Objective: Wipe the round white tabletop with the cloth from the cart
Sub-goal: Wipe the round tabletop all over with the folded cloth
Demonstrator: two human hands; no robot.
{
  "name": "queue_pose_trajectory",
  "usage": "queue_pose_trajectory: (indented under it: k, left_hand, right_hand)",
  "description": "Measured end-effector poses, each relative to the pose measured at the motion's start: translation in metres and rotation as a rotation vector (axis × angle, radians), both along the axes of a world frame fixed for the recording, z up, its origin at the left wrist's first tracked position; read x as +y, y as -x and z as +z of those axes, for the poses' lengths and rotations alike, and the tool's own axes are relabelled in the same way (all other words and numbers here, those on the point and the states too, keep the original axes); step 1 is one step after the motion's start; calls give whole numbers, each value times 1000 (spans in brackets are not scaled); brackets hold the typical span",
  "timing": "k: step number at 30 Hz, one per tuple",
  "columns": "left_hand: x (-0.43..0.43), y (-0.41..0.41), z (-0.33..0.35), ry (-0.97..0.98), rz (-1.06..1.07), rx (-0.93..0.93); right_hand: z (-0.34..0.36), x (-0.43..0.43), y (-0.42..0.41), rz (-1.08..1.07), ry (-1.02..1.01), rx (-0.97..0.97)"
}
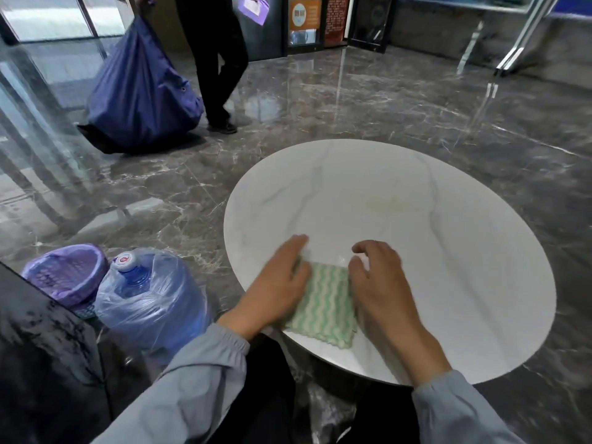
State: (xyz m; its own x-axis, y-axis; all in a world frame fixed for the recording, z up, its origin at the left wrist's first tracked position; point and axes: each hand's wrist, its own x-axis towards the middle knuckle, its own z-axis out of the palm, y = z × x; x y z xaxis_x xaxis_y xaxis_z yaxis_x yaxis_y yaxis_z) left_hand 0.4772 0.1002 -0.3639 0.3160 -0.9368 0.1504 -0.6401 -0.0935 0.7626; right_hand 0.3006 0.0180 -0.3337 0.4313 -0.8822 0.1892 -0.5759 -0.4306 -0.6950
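Observation:
A green-and-white wavy-striped cloth (326,302) lies folded flat on the near part of the round white tabletop (416,219). My left hand (278,283) rests flat on the cloth's left edge, fingers stretched forward. On the cloth's right edge sits my right hand (381,283), its fingers curled at the far right corner. Both hands press on the cloth; neither lifts it. The cart is not in view.
A large water bottle wrapped in plastic (150,299) and a purple-lined bin (67,277) stand on the floor left of the table. A person in dark clothes (217,59) walks at the back left dragging a big blue bag (137,91). Glossy grey marble floor surrounds the table.

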Motion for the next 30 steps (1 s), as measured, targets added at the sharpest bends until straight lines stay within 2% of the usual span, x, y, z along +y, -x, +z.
queue_pose_trajectory:
  k: [2,3,6,8,12,17,19,23,25,27,30]
  left_hand:
    - [-7,-26,-5,57,215,-102]
    - [-11,-37,-9,52,257,-156]
    - [-17,-50,-21,32,275,-166]
    - [-17,-47,-23,52,273,-189]
    - [-13,-43,-26,114,233,-332]
    - [-16,-43,-29,110,255,-372]
    - [-17,-44,-30,129,248,-390]
    - [-18,-49,-32,106,234,-378]
    - [-18,-50,-32,98,222,-370]
    - [-17,-51,-34,107,217,-387]
    - [-16,-50,-32,117,219,-391]
  right_hand:
    - [-4,21,-19,94,90,70]
    - [-8,33,-29,163,125,144]
    - [-27,58,-47,340,127,415]
    - [-37,57,-43,373,108,510]
    - [-41,14,-11,306,93,572]
    - [-36,-35,11,96,-24,656]
    - [-35,-24,-6,148,-17,680]
    - [-37,35,-35,427,138,666]
    - [-36,47,-31,514,144,631]
    - [-35,31,-17,528,134,615]
    - [-36,-22,15,367,111,648]
